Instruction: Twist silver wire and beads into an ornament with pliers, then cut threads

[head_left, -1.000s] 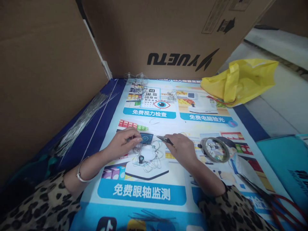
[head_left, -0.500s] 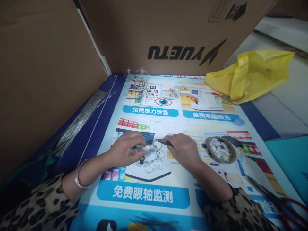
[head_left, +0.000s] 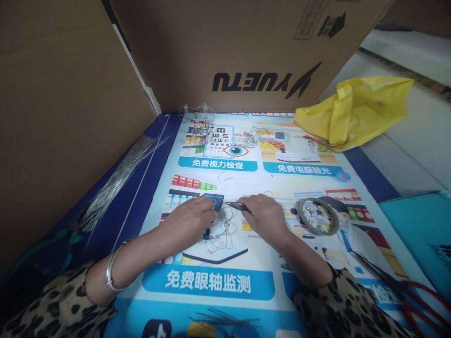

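Note:
My right hand (head_left: 265,217) is closed around a small pair of dark, narrow-nosed pliers (head_left: 238,206), their tips pointing left. Just left of the tips, my left hand (head_left: 192,218) is closed, knuckles up, its fingertips mostly hidden. It grips a piece of looped silvery wire with beads (head_left: 225,237), whose loops spread out below and right of the fingers. The plier tips are right beside the left fingers, at the upper edge of the loops; whether they clamp the wire I cannot tell.
A ring-shaped roll (head_left: 319,216) with clear beads inside lies right, near red-handled scissors (head_left: 398,286). Straight wires (head_left: 116,180) lie left, dark wires (head_left: 225,319) in front. Beaded wire pieces (head_left: 202,117) sit by the cardboard box (head_left: 229,47). A yellow bag (head_left: 355,112) rests back right.
My left hand has turned over so its back faces up, and its fingers have closed near the plier tips. The right hand with the pliers stays nearly in place. The view has shifted slightly.

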Motion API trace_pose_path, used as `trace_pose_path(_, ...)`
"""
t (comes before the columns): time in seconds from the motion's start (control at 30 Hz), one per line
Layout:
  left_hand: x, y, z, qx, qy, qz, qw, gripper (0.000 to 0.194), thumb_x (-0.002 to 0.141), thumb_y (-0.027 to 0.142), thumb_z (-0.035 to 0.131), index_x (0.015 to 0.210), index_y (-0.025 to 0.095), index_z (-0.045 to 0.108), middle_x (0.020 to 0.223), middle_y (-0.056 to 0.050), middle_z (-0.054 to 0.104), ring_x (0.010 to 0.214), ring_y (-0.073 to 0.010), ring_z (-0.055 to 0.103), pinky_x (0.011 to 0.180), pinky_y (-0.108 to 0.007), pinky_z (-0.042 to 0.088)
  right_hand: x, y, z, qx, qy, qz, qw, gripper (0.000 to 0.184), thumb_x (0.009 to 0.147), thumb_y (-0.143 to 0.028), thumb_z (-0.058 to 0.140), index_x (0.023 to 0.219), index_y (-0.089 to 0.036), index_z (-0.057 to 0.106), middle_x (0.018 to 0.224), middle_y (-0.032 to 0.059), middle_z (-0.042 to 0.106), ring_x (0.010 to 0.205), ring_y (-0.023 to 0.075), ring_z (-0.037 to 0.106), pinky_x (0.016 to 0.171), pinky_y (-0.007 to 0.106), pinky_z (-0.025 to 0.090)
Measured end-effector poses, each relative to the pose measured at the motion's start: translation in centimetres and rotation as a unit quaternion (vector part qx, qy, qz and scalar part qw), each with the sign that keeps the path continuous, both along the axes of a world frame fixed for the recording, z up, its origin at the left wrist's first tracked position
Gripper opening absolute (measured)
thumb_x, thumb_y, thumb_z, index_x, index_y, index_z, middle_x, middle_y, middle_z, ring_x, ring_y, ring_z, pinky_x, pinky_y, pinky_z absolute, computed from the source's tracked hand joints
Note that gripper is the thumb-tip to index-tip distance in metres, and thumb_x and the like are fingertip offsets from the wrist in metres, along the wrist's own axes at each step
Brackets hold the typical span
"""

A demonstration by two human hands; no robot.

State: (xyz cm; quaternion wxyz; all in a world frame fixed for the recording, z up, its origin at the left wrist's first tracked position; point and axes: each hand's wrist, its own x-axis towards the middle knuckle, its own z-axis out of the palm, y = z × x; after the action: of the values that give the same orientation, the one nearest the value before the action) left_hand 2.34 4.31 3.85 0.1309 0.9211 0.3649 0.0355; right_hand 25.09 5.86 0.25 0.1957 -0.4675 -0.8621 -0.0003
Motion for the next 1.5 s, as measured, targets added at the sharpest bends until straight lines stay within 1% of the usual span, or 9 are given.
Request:
trace_pose_path(0.13, -0.3, 0.0, -0.6, 0.0, 0.004, -0.015, 1.0, 0.02, 0.084, 0.003, 0.039, 0.077, 0.015, 0.053, 0.088, -0.007, 0.054, 0.083, -0.0205, 0.048, 0.076, -0.034, 0.041, 0.0, 0.0, 0.0, 0.005, 0.008, 0.0, 1.0, 0.016, 0.081, -0.017, 0.055, 0.09, -0.021, 0.068, 0.074, 0.0011, 0.066, 0.071, 0.0148, 0.056, 0.065, 0.025, 0.037)
trace_pose_path(0.3, -0.3, 0.1, -0.1, -0.052, -0.035, 0.051, 0.997, 0.016, 0.088, 0.01, 0.036, 0.089, 0.014, 0.051, 0.091, -0.008, 0.054, 0.086, -0.0202, 0.051, 0.074, -0.033, 0.044, 0.0, 0.0, -0.1, 0.002, 0.015, 0.001, 1.0, 0.016, 0.081, -0.017, 0.055, 0.09, -0.021, 0.068, 0.075, 0.0017, 0.067, 0.073, 0.0149, 0.057, 0.067, 0.025, 0.037)
trace_pose_path(0.4, -0.3, 0.2, 0.5, -0.073, -0.072, 0.08, 0.992, 0.014, 0.088, 0.012, 0.036, 0.086, 0.016, 0.05, 0.091, -0.008, 0.054, 0.085, -0.0198, 0.051, 0.075, -0.033, 0.044, 0.0, 0.0, -0.2, -0.004, 0.012, 0.0, 1.0, 0.017, 0.08, -0.017, 0.055, 0.091, -0.021, 0.067, 0.075, 0.0014, 0.066, 0.073, 0.0148, 0.056, 0.067, 0.025, 0.037)
trace_pose_path(0.47, -0.5, 0.4, 0.5, -0.066, -0.107, 0.081, 0.989, 0.012, 0.086, 0.012, 0.038, 0.082, 0.017, 0.049, 0.092, -0.008, 0.055, 0.088, -0.0203, 0.051, 0.077, -0.034, 0.044, 0.0, 0.0, -0.2, -0.004, 0.011, 0.0, 1.0, 0.017, 0.08, -0.017, 0.055, 0.091, -0.021, 0.067, 0.074, 0.0011, 0.066, 0.072, 0.0145, 0.056, 0.066, 0.025, 0.037)
trace_pose_path(0.7, -1.1, 0.6, -0.9, -0.056, -0.179, 0.089, 0.978, 0.011, 0.086, 0.013, 0.039, 0.08, 0.019, 0.046, 0.094, -0.006, 0.058, 0.09, -0.0194, 0.051, 0.08, -0.036, 0.042, 0.0, 0.1, -0.2, 0.011, 0.015, 0.002, 1.0, 0.016, 0.081, -0.018, 0.055, 0.091, -0.021, 0.067, 0.074, 0.0013, 0.066, 0.072, 0.0143, 0.057, 0.066, 0.025, 0.038)
trace_pose_path(0.8, -1.1, 0.8, -1.0, -0.071, -0.192, 0.114, 0.972, 0.011, 0.086, 0.016, 0.04, 0.077, 0.019, 0.047, 0.094, -0.005, 0.059, 0.089, -0.019, 0.052, 0.079, -0.035, 0.043, 0.1, 0.1, -0.3, 0.012, 0.008, 0.011, 1.0, 0.017, 0.081, -0.018, 0.054, 0.091, -0.021, 0.067, 0.073, 0.0008, 0.065, 0.071, 0.014, 0.056, 0.066, 0.025, 0.037)
trace_pose_path(0.97, -1.1, 1.1, -1.1, -0.084, -0.206, 0.145, 0.964, 0.011, 0.085, 0.015, 0.041, 0.079, 0.018, 0.05, 0.082, -0.002, 0.059, 0.08, -0.0168, 0.053, 0.072, -0.03, 0.042, 0.1, 0.2, -0.2, 0.029, -0.014, 0.034, 0.999, 0.018, 0.078, -0.017, 0.056, 0.093, -0.02, 0.066, 0.072, 0.0006, 0.064, 0.07, 0.0146, 0.054, 0.065, 0.026, 0.037)
trace_pose_path(1.3, -1.0, 1.3, -1.5, -0.045, -0.201, 0.109, 0.973, 0.015, 0.086, 0.016, 0.038, 0.089, 0.018, 0.053, 0.086, -0.003, 0.06, 0.082, -0.019, 0.051, 0.073, -0.032, 0.04, 0.1, 0.7, 0.4, 0.073, -0.065, 0.05, 0.994, 0.025, 0.075, -0.013, 0.058, 0.097, -0.02, 0.066, 0.071, 0.0009, 0.063, 0.069, 0.016, 0.051, 0.065, 0.029, 0.033)
trace_pose_path(1.5, -0.8, 1.3, -1.8, -0.04, -0.197, 0.109, 0.974, 0.015, 0.086, 0.014, 0.036, 0.083, 0.018, 0.051, 0.08, -0.002, 0.058, 0.079, -0.0181, 0.048, 0.073, -0.032, 0.036, 0.0, 0.9, 0.9, 0.088, -0.083, 0.06, 0.991, 0.026, 0.075, -0.011, 0.056, 0.097, -0.02, 0.066, 0.069, 0.0009, 0.063, 0.068, 0.0158, 0.05, 0.062, 0.029, 0.031)
